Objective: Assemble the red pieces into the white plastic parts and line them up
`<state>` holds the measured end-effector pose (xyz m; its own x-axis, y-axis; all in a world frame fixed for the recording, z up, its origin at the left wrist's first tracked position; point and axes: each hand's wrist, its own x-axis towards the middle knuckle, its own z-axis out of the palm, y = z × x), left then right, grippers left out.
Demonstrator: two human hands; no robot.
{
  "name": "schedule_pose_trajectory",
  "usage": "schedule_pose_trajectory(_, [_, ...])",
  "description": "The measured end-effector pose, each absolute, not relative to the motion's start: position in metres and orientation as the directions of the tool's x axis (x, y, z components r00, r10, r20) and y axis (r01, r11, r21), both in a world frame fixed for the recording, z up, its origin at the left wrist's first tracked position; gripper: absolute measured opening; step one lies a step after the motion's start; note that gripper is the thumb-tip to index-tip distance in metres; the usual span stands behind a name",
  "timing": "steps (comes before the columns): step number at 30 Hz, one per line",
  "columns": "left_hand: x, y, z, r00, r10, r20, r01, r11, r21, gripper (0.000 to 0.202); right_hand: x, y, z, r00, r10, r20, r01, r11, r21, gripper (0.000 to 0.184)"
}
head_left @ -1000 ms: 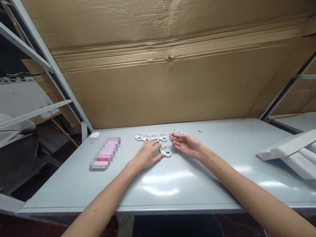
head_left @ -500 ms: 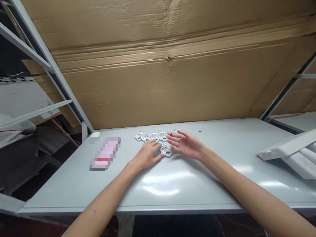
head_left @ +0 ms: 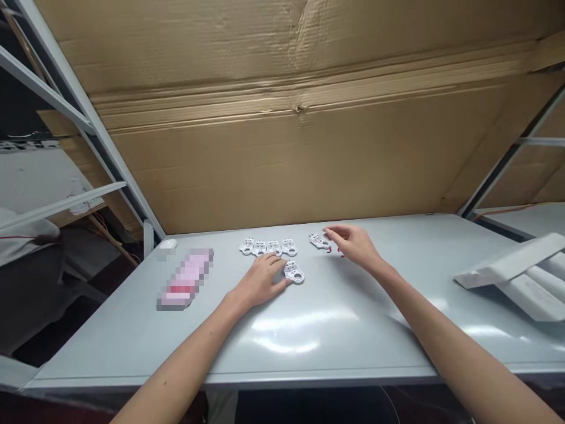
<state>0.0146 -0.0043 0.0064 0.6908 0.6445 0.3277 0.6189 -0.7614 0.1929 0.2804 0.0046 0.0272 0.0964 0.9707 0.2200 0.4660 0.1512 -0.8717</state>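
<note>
Several small white plastic parts (head_left: 268, 247) lie in a row on the grey table (head_left: 309, 330). One more white part (head_left: 295, 272) sits just in front of the row. My left hand (head_left: 260, 280) rests flat beside it, fingers spread, fingertips touching its left edge. My right hand (head_left: 355, 244) hovers palm down further right, fingers loosely curled and apart, its fingertips at a separate white part (head_left: 319, 241). A tiny red piece (head_left: 340, 251) shows under that hand.
A blurred pink object (head_left: 185, 278) lies at the left, a small white piece (head_left: 168, 244) behind it. White foam or plastic strips (head_left: 514, 274) lie at the right edge. A cardboard wall (head_left: 286, 135) backs the table; metal frame bars (head_left: 66, 112) stand at left.
My right hand turned from palm up near the lone part and moved right and back to the separate white part. My left hand stayed put. The view shifted slightly.
</note>
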Motion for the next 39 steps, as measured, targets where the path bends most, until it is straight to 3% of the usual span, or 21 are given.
schedule_pose_trajectory(2, [0.015, -0.004, 0.006, 0.69, 0.646, 0.326, 0.619, -0.76, 0.196, 0.032, 0.291, 0.01, 0.021, 0.152, 0.934, 0.322, 0.683, 0.137, -0.717, 0.026])
schedule_pose_trajectory(4, [0.015, -0.004, 0.006, 0.688, 0.649, 0.325, 0.621, -0.758, 0.198, 0.031, 0.297, 0.014, 0.014, 0.106, 0.941, 0.321, 0.773, 0.126, -0.622, 0.025])
schedule_pose_trajectory(10, [0.015, -0.005, 0.007, 0.675, 0.664, 0.322, 0.632, -0.745, 0.212, 0.031, 0.302, 0.016, 0.006, 0.105, 0.967, 0.233, 0.871, 0.023, -0.49, 0.016])
schedule_pose_trajectory(15, [0.015, -0.005, 0.006, 0.674, 0.676, 0.299, 0.646, -0.735, 0.205, 0.033, 0.303, 0.015, 0.007, 0.061, 0.96, 0.273, 0.927, 0.047, -0.373, 0.016])
schedule_pose_trajectory(18, [0.014, -0.004, 0.004, 0.674, 0.679, 0.292, 0.652, -0.732, 0.196, 0.035, 0.295, 0.013, 0.008, -0.011, 0.942, 0.336, 0.914, 0.146, -0.38, 0.019])
schedule_pose_trajectory(23, [0.015, -0.004, 0.003, 0.639, 0.712, 0.291, 0.682, -0.7, 0.214, 0.051, 0.263, -0.004, 0.013, -0.435, 0.81, 0.393, 0.668, 0.583, -0.463, 0.025])
schedule_pose_trajectory(26, [0.014, -0.003, 0.003, 0.61, 0.734, 0.298, 0.699, -0.676, 0.234, 0.052, 0.245, -0.016, 0.015, -0.574, 0.72, 0.389, 0.562, 0.693, -0.452, 0.036])
schedule_pose_trajectory(31, [0.012, 0.0, 0.0, 0.574, 0.766, 0.289, 0.728, -0.639, 0.248, 0.056, 0.235, -0.022, 0.013, -0.632, 0.694, 0.346, 0.55, 0.716, -0.431, 0.033])
schedule_pose_trajectory(39, [0.013, 0.0, 0.0, 0.601, 0.737, 0.309, 0.715, -0.669, 0.203, 0.041, 0.246, -0.014, 0.01, -0.461, 0.828, 0.319, 0.779, 0.55, -0.303, 0.032])
